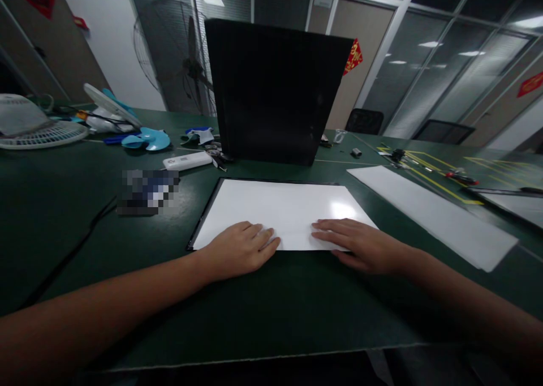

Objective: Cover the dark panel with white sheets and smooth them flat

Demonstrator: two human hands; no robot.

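A glossy white sheet [292,205] lies flat on the green table, with a thin black frame edge showing along its left and back sides. My left hand [241,247] rests on the sheet's near-left part, fingers stretched and holding nothing. On the near-right part lies my right hand [356,241], its fingers spread with the thumb at the near edge. Behind the sheet stands a large black panel [275,91], upright on the table.
Long white sheets [432,216] lie to the right. At the left are a blurred-out item [148,192], a white device [187,161], a light-blue fan blade [146,140] and a white fan grille [46,135]. Yellow frames [441,176] lie at the far right.
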